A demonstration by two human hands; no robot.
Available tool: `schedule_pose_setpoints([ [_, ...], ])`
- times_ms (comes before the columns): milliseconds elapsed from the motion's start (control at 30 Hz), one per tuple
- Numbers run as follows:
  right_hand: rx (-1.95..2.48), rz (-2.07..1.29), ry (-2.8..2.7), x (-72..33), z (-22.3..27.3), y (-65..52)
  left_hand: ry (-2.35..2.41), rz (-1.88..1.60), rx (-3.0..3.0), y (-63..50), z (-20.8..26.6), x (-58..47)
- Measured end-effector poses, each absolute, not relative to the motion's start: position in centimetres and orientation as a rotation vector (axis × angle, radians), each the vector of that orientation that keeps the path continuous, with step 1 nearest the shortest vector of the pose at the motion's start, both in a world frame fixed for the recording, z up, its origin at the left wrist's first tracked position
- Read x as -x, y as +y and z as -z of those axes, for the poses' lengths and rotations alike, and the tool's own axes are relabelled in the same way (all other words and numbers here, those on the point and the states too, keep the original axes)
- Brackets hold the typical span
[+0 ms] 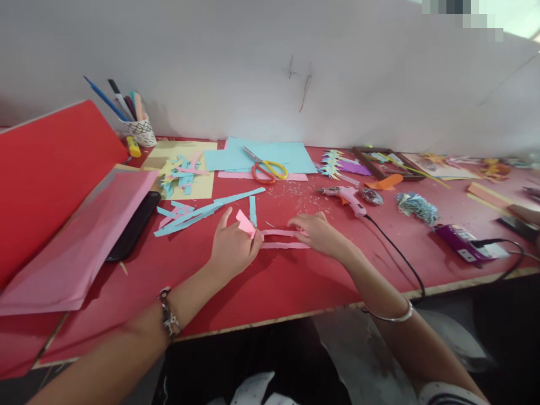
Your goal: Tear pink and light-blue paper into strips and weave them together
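Note:
Two narrow pink paper strips (pixel 280 245) stretch between my hands over the red table. My left hand (pixel 232 247) pinches their left ends, and a folded pink paper piece (pixel 245 223) sticks up from the same grip. At the right ends, my right hand (pixel 320 233) has its fingers closed on the strips. Just beyond my left hand lie a short blue paper strip (pixel 252 211) and several long blue strips (pixel 206 212) with small pink pieces among them.
Scissors (pixel 264 166) rest on blue paper sheets (pixel 295 154) at the back. A pink glue gun (pixel 346 197) lies right of my hands, its cord running to a purple power strip (pixel 462 243). Pink sheets (pixel 84 242) and a pen cup (pixel 143 132) stand left. Another person's hand (pixel 525 214) shows far right.

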State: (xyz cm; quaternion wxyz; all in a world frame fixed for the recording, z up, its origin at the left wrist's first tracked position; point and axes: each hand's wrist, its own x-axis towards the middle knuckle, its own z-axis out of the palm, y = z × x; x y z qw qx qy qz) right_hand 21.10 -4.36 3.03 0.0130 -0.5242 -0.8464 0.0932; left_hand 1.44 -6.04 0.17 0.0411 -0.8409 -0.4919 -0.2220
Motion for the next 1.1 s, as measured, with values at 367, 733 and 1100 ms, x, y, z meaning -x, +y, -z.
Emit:
schedule_pose_setpoints([
  [367,1.633,-0.350,-2.585,-21.1,-2.8,-4.5,-1.511,0.659,2.569,-6.0,-0.2,-1.4],
  [733,1.443,0.191,-2.859,-21.3,-3.1,-4.2,-1.456,0.655,2.520,-5.9,0.1,-1.5],
  [1100,1.389,0.099,-2.776,-21.6,-3.0,-3.9,-1.516,0.575,2.571,-5.9,0.0,-1.4],
])
